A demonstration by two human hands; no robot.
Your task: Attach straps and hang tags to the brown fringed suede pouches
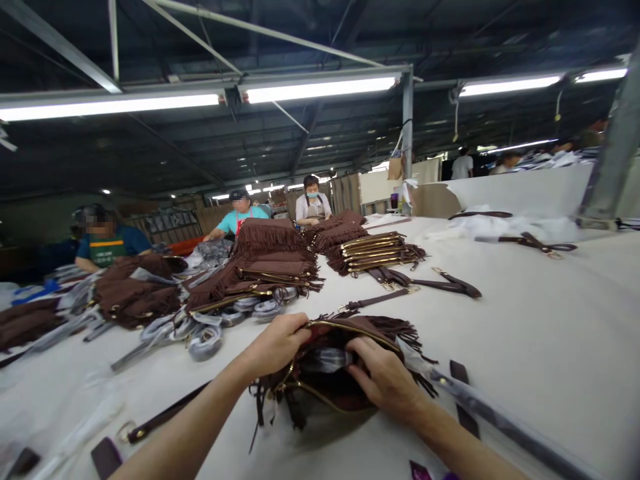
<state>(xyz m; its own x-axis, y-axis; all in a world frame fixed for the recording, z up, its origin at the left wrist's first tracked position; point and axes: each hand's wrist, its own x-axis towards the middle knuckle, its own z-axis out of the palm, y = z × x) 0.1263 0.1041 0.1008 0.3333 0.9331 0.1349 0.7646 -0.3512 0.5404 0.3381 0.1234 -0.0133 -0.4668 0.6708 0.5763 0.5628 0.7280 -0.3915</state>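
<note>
A dark brown fringed bag [380,328] lies on the white table with its gold zipper open. My left hand [281,343] is closed on the bag's zipper edge at its left side. My right hand [383,377] reaches into the opening, its fingers closed on a clear plastic-wrapped bundle [327,360] inside. The fingertips of the right hand are partly hidden in the bag. A plastic-wrapped strap [500,420] runs from the bag's right side toward the lower right.
Stacked fringed bags [273,253] and zippered pouches [375,252] lie ahead on the table [540,320]. Coiled wrapped straps [205,341] sit at the left, a loose brown strap [450,285] beyond the bag. Several people are across the table; a metal post [407,133] stands behind.
</note>
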